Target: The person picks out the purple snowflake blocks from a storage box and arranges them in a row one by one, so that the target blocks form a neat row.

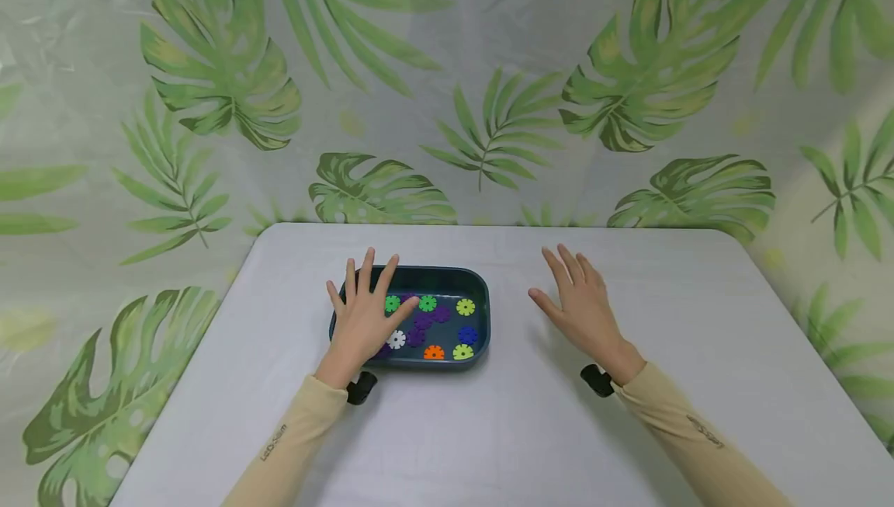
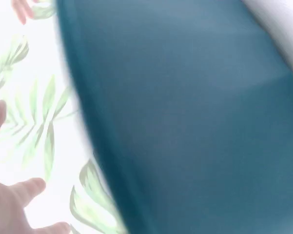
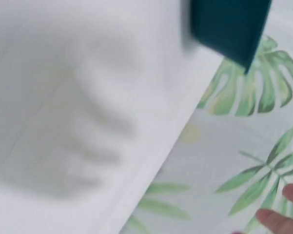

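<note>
A dark teal tray stands on the white table, left of the middle. In it lie several flat, notched plastic discs, among them a yellow disc, an orange disc, a blue disc and a white disc. My left hand is spread over the tray's left part, fingers apart, hiding some of the contents. To the right of the tray my right hand hovers above the table, fingers extended and holding nothing. The tray's outer wall fills most of the left wrist view.
The white table reaches back to a leaf-patterned curtain. A small black wrist camera sits at the left wrist, and another black camera at the right. In the right wrist view, a hand's shadow falls on the tabletop.
</note>
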Motion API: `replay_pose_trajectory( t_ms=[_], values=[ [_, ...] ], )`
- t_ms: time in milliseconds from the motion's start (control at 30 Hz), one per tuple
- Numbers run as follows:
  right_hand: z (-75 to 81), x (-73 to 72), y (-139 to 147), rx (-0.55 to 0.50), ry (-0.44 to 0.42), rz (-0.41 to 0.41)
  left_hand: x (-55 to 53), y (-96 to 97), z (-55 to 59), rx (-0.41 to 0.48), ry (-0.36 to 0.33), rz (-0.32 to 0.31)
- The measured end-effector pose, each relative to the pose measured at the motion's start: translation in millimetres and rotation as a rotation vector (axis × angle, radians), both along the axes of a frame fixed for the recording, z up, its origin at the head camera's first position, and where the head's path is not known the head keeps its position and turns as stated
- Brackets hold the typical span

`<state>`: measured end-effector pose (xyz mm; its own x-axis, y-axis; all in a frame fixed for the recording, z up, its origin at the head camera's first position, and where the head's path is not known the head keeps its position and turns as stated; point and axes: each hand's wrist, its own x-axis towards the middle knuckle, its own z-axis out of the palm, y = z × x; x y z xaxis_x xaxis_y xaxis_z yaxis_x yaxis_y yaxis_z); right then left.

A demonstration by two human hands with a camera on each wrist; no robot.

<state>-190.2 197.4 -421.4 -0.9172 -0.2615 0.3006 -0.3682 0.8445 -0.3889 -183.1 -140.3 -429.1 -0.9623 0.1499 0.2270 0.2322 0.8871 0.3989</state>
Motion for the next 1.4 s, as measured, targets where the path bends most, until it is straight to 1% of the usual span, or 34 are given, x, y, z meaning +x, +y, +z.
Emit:
replay_pose_trajectory(
  t_ms=[67,133,200,267,367,433,533,633,667,733,833,900,933,1033,1133,1167,1267,1400],
  values=[
    [1.5,-2.9,-12,-0.106,-0.024,0.081,0.7,-7.4,2.4,0.095,0.012,-0.018],
    [3.0,-5.2,-25,-0.231,-0.084,0.163,1.0,-16.9,4.0,0.235,0.022,-0.041],
    [3.5,-7.7,-41,-0.348,-0.163,0.237,0.8,-28.3,4.3,0.38,0.023,-0.049],
    [3.1,-9.8,-56,-0.441,-0.258,0.293,0.3,-40.9,2.7,0.523,0.013,-0.038],
    [1.7,-12.8,-79,-0.564,-0.429,0.361,-1.5,-59.8,-4.4,0.73,-0.049,0.002],
    [0.4,-14.8,-92,-0.619,-0.542,0.387,-3.1,-70.1,-11.5,0.861,-0.103,0.018],
    [-3.2,-18.7,-111,-0.687,-0.695,0.412,-5.8,-79.6,-23.8,1.069,-0.206,0.009],
    [-7.0,-21.7,-127,-0.705,-0.816,0.397,-9.2,-82.3,-37.2,1.219,-0.304,-0.012],
    [-9.0,-22.8,-132,-0.705,-0.848,0.383,-10.2,-82.1,-41.6,1.247,-0.332,-0.015],
    [-11.7,-24.3,-140,-0.699,-0.909,0.34,-12.1,-80.8,-50.3,1.263,-0.365,-0.017],
    [-16.8,-26.0,-149,-0.682,-0.962,0.286,-13.2,-78.3,-60.2,1.259,-0.36,-0.018],
    [-19.3,-26.4,-153,-0.667,-0.977,0.267,-13.1,-77.4,-64.1,1.258,-0.345,-0.021],
    [-20.4,-26.7,-154,-0.658,-0.977,0.264,-12.8,-76.9,-64.5,1.262,-0.338,-0.025],
    [-24.0,-27.7,-158,-0.615,-0.967,0.267,-8.3,-74.1,-55.6,1.268,-0.35,-0.026],
    [-28.2,-28.5,-160,-0.583,-0.95,0.27,-6.9,-73.3,-53.7,1.285,-0.361,-0.022],
    [-29.8,-29.0,-160,-0.578,-0.946,0.27,-7.1,-73.4,-54.2,1.289,-0.363,-0.019],
    [-33.3,-30.3,-160,-0.577,-0.928,0.264,-10.8,-75.5,-64.5,1.298,-0.346,-0.02],
    [-36.5,-31.6,-160,-0.581,-0.897,0.264,-11.4,-75.3,-68.1,1.288,-0.337,-0.023]
  ],
)
